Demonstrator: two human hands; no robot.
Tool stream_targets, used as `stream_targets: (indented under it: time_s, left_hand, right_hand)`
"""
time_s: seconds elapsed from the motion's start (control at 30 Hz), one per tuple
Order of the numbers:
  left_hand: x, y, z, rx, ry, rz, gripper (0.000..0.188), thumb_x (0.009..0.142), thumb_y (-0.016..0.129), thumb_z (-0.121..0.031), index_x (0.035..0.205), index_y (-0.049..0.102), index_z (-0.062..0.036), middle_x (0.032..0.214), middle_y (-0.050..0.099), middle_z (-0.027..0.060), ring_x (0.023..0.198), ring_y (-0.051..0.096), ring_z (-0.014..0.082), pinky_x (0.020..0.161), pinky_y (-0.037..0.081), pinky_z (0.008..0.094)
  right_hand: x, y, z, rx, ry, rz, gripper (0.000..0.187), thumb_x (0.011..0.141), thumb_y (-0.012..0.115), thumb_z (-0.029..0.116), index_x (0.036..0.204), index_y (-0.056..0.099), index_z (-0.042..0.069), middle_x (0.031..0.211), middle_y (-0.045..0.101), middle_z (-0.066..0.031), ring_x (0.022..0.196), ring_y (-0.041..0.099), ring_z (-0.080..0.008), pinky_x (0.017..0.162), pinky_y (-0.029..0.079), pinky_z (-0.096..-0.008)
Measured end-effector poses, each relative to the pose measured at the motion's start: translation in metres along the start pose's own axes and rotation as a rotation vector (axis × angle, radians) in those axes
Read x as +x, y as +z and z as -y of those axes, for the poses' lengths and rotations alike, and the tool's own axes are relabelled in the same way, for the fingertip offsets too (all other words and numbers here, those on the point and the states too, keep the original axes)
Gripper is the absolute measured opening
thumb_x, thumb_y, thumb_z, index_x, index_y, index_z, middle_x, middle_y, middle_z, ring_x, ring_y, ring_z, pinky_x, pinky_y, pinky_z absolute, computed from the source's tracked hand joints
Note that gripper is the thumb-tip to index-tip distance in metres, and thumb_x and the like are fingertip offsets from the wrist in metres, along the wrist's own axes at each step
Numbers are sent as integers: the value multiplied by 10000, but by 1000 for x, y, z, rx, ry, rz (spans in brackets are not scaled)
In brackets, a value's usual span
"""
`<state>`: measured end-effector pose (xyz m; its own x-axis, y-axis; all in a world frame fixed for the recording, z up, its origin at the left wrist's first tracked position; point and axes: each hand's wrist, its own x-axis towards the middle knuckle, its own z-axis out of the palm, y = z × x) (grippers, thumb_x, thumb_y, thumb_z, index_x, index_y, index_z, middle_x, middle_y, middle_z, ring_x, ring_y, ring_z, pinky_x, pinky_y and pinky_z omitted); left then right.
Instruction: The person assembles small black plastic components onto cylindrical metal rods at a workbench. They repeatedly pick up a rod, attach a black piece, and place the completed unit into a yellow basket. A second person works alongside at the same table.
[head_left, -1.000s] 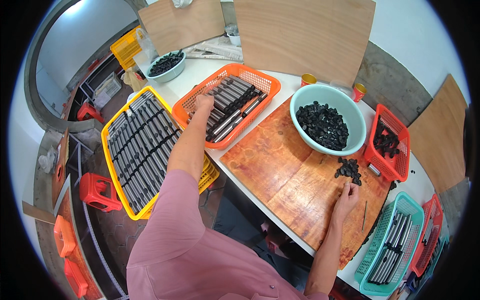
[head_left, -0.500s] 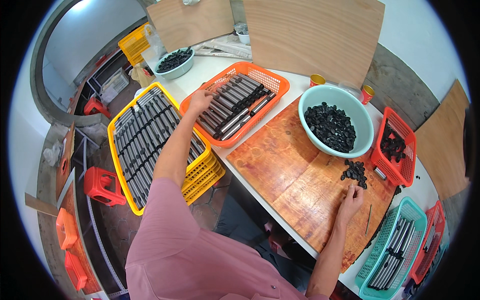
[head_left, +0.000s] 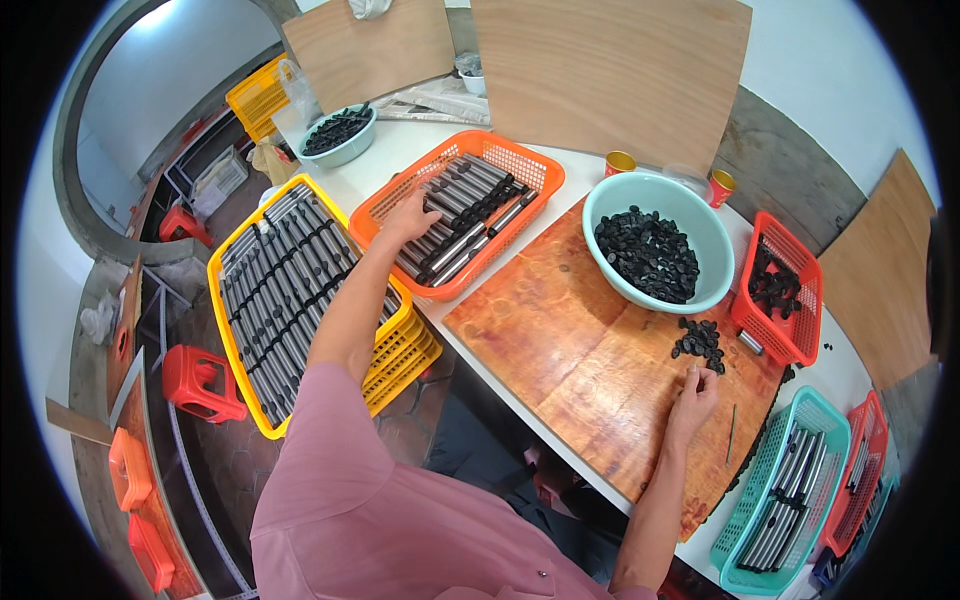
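My left hand [head_left: 409, 220] reaches over the orange basket [head_left: 455, 293], its visible fingers apart above the metal tubes with black fittings [head_left: 462, 200]; some fingertips are hidden. Out on the brown board [head_left: 560, 340], my right hand [head_left: 694, 402] is closed in a pinch just below a small pile of black oval caps [head_left: 701, 341]. What the pinch holds, if anything, is too small to make out. Beyond the pile stands a pale green bowl [head_left: 722, 225], with many more black caps [head_left: 650, 252] in it.
A yellow crate [head_left: 243, 392] of tubes stands on stacked crates at my left. To the right are a red basket [head_left: 745, 322] of black parts and a green basket [head_left: 838, 440] of tubes. A thin rod [head_left: 731, 435] lies on the board. Another bowl [head_left: 357, 148] stands far left.
My left hand has moved right and a little nearer over the tubes in the orange basket. The right hand stays in its pinch beside the caps. The whole view has shifted slightly.
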<state>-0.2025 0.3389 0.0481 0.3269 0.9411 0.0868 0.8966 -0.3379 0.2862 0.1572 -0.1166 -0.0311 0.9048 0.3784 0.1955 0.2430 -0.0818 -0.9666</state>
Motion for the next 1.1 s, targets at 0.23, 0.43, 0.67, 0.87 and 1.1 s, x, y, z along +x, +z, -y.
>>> stream_targets:
  time_s: [0.23, 0.43, 0.67, 0.87, 1.1]
  left_hand:
    - [-87, -35, -102, -60, 546, -389, 446, 936, 708, -219, 1320, 603, -17, 1313, 642, 207, 1220, 611, 388, 1056, 489, 470]
    - [-198, 43, -175, -203, 900, 0, 597, 945, 663, -376, 1439, 531, -67, 1530, 465, 203, 1425, 419, 386, 1188, 326, 525]
    - [-227, 99, -186, -118, 721, 68, 660, 1029, 494, -529, 1525, 454, -95, 1629, 324, 224, 1505, 279, 443, 1234, 202, 589]
    - [-225, 87, -195, 32, 875, 4, 515, 1029, 542, -408, 1370, 594, -25, 1493, 493, 254, 1419, 416, 433, 1186, 330, 516]
    - [-218, 122, -179, -152, 744, -65, 474, 1038, 550, -371, 1365, 614, -34, 1485, 530, 209, 1402, 457, 390, 1180, 351, 466]
  right_hand:
    - [5, -1, -15, -12, -2, -34, 243, 1020, 624, 160, 825, 546, 38, 720, 463, 25, 660, 418, -62, 585, 359, -260]
    - [0, -1, 0, 14, 15, -45, 230, 1033, 614, 192, 864, 526, 65, 753, 461, 31, 623, 419, -52, 536, 353, -246]
    - [1, -3, 2, -18, -32, -73, 233, 989, 670, 167, 849, 541, 32, 766, 497, -2, 711, 471, -102, 656, 419, -281]
    - [7, -5, -9, -47, -50, -79, 326, 1056, 553, 274, 969, 651, -25, 814, 553, -46, 813, 507, -147, 755, 433, -337]
    - [16, -2, -21, -58, -103, -152, 425, 1000, 604, 387, 862, 641, -13, 759, 574, -163, 749, 557, -271, 735, 447, -406]
